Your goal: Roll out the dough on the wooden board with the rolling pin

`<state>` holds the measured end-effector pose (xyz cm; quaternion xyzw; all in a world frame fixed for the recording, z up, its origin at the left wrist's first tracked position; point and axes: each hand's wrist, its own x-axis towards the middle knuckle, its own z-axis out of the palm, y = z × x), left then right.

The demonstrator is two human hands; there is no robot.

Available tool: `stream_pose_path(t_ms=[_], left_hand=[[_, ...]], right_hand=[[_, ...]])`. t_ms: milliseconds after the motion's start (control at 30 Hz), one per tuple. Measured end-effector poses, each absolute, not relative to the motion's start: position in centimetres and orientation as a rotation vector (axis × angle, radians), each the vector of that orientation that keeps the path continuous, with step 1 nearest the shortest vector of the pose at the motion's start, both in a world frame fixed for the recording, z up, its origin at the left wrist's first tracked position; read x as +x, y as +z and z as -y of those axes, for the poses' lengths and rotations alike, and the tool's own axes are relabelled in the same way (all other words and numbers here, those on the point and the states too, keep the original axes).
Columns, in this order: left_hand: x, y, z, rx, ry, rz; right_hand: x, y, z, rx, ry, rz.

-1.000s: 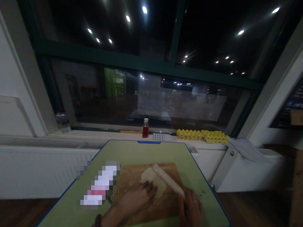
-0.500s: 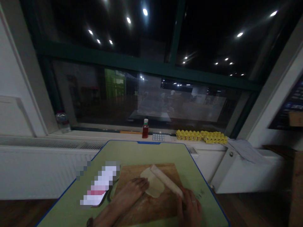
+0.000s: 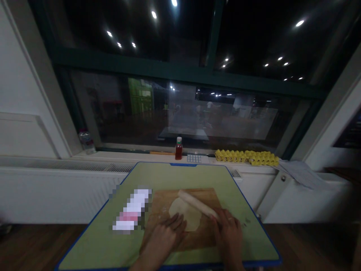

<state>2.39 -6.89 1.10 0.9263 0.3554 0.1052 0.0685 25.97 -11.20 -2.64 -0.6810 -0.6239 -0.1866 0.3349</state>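
A flat, pale sheet of dough [image 3: 189,215] lies on a wooden board [image 3: 160,197]. My left hand [image 3: 167,234] is over the dough's near left edge, its fingers curled together and the thumb beside them, gripping that edge; the fingertips' underside is hidden. A floury wooden rolling pin [image 3: 197,203] rests slantwise across the dough's far right side. Wrapped round the pin's near right end is my right hand [image 3: 229,227], with a ring on one finger.
The board sits on a green folding table [image 3: 158,175] with a blue rim. To its left lies a blurred-out flat object [image 3: 135,207]. On the sill stand a bottle of red liquid [image 3: 178,149], yellow egg trays [image 3: 245,157] and a clear bottle [image 3: 87,142]. Radiators flank the table.
My left hand has drawn back toward the dough's near edge. The pin has tilted a little flatter, still in my right hand. The whole view has shifted slightly.
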Motion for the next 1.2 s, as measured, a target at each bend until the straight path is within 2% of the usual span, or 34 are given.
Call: stream_pose_path(t_ms=[133,267,533,700,933,1200], left_hand=[[0.1,1.3,7.2,2.896,0.714,-0.829],[-0.3,2.8,6.4,2.816,1.0,-1.126],[2.6,0.9,3.2,2.766,0.754,-1.5],[2.8,0.1,4.8,2.724,0.65,-1.624],[0.5,-2.9,8.6,2.836,0.724,-1.539],[3.0,0.2,4.4,2.762,0.664,-1.736]], right_hand=[[24.3,-2.0,10.6,-1.744,-0.531,1.724],[22.9,-2.3,10.5,-1.702,-0.549,1.773],[22.6,-2.8,10.4,-1.589,-0.519,1.89],[23.0,-3.4,10.9,-1.517,-0.581,1.918],[25.7,-6.3,11.7,-1.243,-0.856,2.113],[23.2,-2.9,8.6,-1.414,-0.633,1.927]])
